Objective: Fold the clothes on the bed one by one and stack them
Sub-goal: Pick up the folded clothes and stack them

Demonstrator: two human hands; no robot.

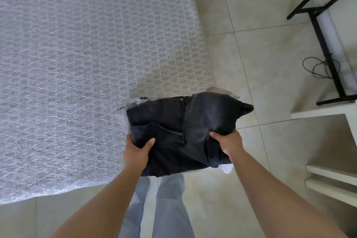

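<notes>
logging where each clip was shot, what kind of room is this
Most likely a bedroom at home. A bed with a grey patterned cover fills the left side, the floor is pale tile, and both hands hold a stack of folded clothes, dark jeans on top.

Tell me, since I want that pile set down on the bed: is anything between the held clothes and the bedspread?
Nothing visible. Both hands, left hand and right hand, grip the stack topped by dark jeans at the bed's corner; the bedspread beside it shows bare.
</notes>
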